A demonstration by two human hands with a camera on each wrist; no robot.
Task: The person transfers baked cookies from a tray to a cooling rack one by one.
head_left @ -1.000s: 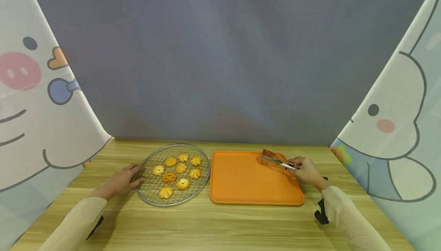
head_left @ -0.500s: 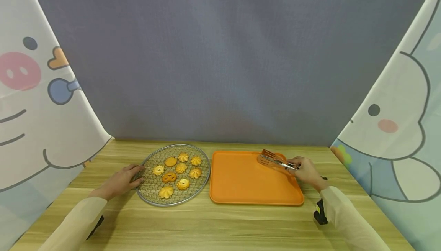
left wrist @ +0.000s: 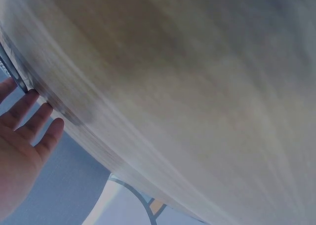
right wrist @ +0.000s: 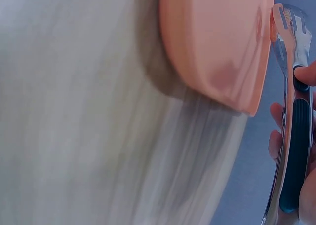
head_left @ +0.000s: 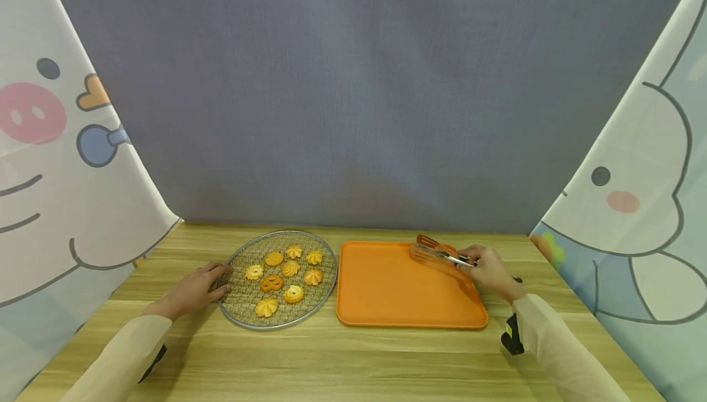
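In the head view, a pair of metal tongs (head_left: 452,259) with slotted ends is gripped by my right hand (head_left: 490,270). The tongs overlap the back right corner of the orange tray (head_left: 386,291). Dark grip pads on the tongs' arms show in the right wrist view, where my thumb and fingers lie along the tongs (right wrist: 299,136). My left hand (head_left: 192,291) rests at the left rim of a round wire mesh rack (head_left: 237,304). Its fingers (left wrist: 47,136) are loosely extended and spread at that rim in the left wrist view. Several golden cookies (head_left: 266,307) lie on the mesh.
Rack and tray stand side by side on a wood-grain table (head_left: 331,365). Behind the table hangs a grey cloth (head_left: 353,95). Cartoon-printed panels (head_left: 618,230) flank both sides. A black device (head_left: 512,336) is on my right wrist.
My right hand has risen slightly, and the tongs' slotted ends have shifted a little up and left in the head view. The left hand, rack, cookies and tray have stayed put.
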